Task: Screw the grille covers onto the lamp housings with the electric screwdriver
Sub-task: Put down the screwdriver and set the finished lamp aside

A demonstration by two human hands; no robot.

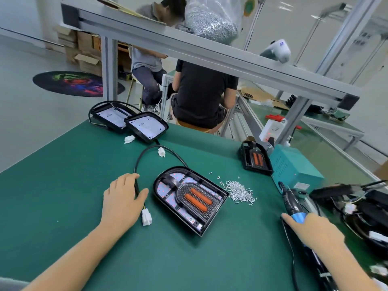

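Green matting covers the counter [63,185], seen from the head camera. Near its middle lies a black lamp housing [190,199] with a grille cover [196,197] seated in it, two orange strips showing through the grille. A black cable [147,152] loops from the housing's far end round to a white connector [146,217] just left of the housing. The left hand [121,199] rests palm down over that cable, fingers loosely spread, gripping nothing firmly. Just right of the housing is a heap of small silver screws [239,191]. Toward the right edge, the right hand [310,229] is closed around the blue-and-black electric screwdriver [292,203], whose tip points away toward a teal power box [294,166]. Another grille-fitted housing [255,158] stands beside that box. Two more housings [130,120] sit at the far left corner. Beyond the counter, two people sit with their backs turned.
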